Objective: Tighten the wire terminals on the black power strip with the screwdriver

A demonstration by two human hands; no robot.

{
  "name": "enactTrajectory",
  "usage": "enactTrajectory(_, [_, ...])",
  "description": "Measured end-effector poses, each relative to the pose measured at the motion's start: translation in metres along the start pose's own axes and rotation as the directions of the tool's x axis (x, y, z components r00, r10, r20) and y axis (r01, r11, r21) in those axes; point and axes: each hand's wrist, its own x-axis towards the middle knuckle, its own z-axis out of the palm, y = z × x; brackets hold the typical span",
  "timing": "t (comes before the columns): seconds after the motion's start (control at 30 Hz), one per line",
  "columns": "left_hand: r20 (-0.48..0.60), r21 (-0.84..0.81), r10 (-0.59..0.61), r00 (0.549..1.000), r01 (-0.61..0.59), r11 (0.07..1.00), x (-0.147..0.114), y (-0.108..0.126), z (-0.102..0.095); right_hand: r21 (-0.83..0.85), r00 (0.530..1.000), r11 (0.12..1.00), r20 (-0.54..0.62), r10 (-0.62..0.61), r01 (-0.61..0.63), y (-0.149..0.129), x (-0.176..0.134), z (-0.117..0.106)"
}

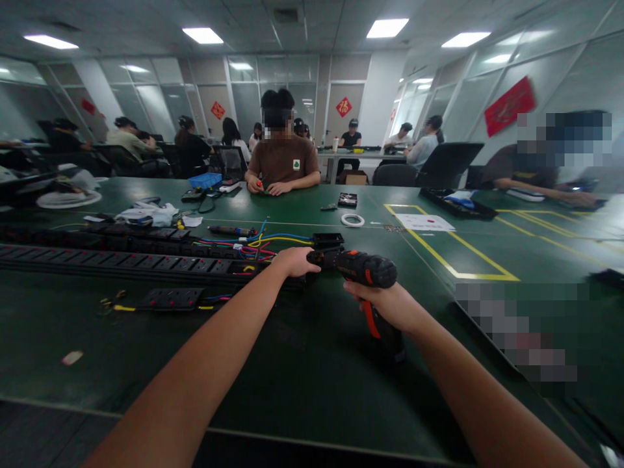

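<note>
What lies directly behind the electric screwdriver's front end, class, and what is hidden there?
Behind the electric screwdriver sits a small black box, with coloured wires fanning left toward the long power strip. The left hand covers the tool's tip, so the bit cannot be seen. The right hand grips the handle.

The tip of the cordless driver (358, 268) is hidden behind the left hand (294, 260), so what it meets at the end of the long power strip (117, 263) cannot be told. The driver's lower grip is covered by the right hand (390, 305), whose fingers are not seen. Left of the driver, the power strip is cut off by the picture's edge. Right of the driver, a patch of the desk (312, 364) is blurred out.
</note>
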Motion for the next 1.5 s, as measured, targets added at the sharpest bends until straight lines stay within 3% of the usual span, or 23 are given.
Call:
enactTrajectory(0.37, [0.009, -0.052, 0.023, 1.000, -0.022, 0.998, 0.003, 0.006, -0.008, 0.056, 1.000, 0.998, -0.011, 0.008, -0.007, -0.001, -0.002, -0.004])
enactTrajectory(0.57, [-0.093, -0.193, 0.008, 0.996, -0.026, 0.981, 0.005, 0.004, -0.023, 0.148, 0.997, 0.988, -0.071, -0.037, 0.047, 0.000, -0.004, -0.006])
enactTrajectory(0.7, [-0.042, -0.222, 0.024, 0.999, -0.033, 0.975, 0.003, 0.005, -0.027, 0.104, 0.994, 0.991, -0.085, -0.070, 0.079, -0.002, -0.007, -0.005])
enactTrajectory(0.93, [0.083, -0.107, -0.038, 0.996, 0.047, 0.993, 0.002, 0.021, -0.019, 0.107, 1.000, 0.994, -0.022, -0.011, 0.013, -0.004, -0.007, -0.004])
enactTrajectory(1.03, [0.103, 0.035, -0.186, 0.977, 0.184, 0.982, -0.007, 0.033, -0.015, 0.107, 1.000, 0.994, -0.017, -0.001, 0.002, -0.002, -0.006, -0.004])
enactTrajectory(1.13, [0.012, 0.152, -0.349, 0.937, 0.343, 0.927, -0.025, 0.047, -0.006, 0.103, 0.999, 0.994, -0.030, -0.018, 0.021, -0.001, -0.005, -0.004])
enactTrajectory(1.23, [-0.088, 0.204, -0.312, 0.946, 0.324, 0.924, -0.044, 0.057, 0.005, 0.106, 0.999, 0.994, -0.035, -0.034, 0.037, -0.001, -0.005, -0.004])
enactTrajectory(1.5, [-0.116, 0.296, -0.276, 0.954, 0.298, 0.907, -0.064, 0.050, 0.006, 0.130, 0.999, 0.991, -0.027, -0.018, 0.021, 0.003, -0.003, -0.004])
